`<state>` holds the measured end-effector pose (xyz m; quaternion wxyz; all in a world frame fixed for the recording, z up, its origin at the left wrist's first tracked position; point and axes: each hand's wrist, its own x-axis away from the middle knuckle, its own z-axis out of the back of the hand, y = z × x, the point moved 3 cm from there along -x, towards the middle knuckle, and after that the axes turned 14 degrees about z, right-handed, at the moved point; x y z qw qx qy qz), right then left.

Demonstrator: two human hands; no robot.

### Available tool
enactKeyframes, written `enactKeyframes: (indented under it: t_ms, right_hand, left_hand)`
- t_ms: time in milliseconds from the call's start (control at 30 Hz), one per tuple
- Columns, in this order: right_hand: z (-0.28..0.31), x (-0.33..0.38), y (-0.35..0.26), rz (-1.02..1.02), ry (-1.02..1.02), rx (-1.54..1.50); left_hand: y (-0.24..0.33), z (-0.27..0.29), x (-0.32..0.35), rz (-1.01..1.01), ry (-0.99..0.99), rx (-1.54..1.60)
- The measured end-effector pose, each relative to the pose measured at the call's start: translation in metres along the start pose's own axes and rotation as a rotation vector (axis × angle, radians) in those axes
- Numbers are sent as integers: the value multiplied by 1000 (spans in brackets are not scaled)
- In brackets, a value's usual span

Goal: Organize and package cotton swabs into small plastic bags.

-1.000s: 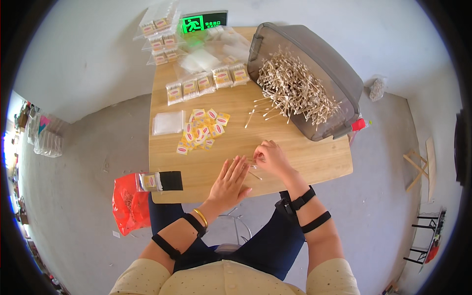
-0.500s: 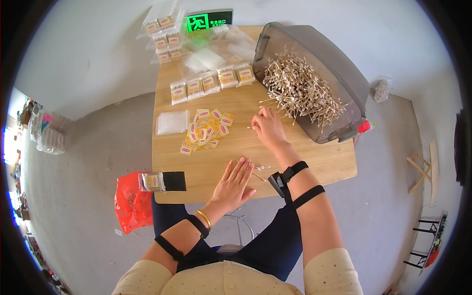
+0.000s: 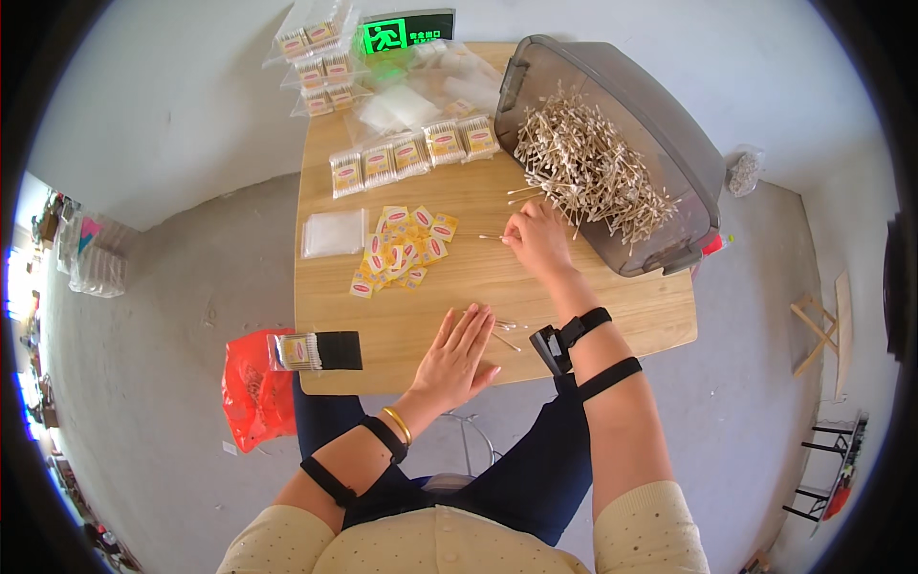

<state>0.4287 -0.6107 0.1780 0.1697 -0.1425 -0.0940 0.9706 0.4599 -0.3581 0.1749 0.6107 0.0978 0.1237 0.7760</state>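
Observation:
My left hand lies flat near the table's front edge, fingers stretched out. A few loose cotton swabs stick out beside and partly under its fingertips. Closer to the bin, my right hand is closed in a pinch on a cotton swab, whose tip points left. Just beyond that hand, a heap of cotton swabs fills the tilted grey plastic bin, and some spill over its lip. Small yellow-and-white cards lie in a loose pile left of my right hand.
A stack of clear bags lies left of the cards. Filled swab packs form a row behind, with more bagged packs at the back left. One pack rests on a black piece at the left edge, above a red bag.
My right hand has shifted right, toward the bin, and the pinched swab now shows more of its length. My left hand has stayed in place.

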Motion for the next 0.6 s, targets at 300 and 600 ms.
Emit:
enactKeyframes:
  t_ms: [300,600]
  right_hand:
    - [2,16,-20,3,44,-96]
    - [-16,73,-39,-87,-1,-350]
  left_hand:
    - [0,0,0,6,0,27]
    - [-1,-4,1,33,-17,1]
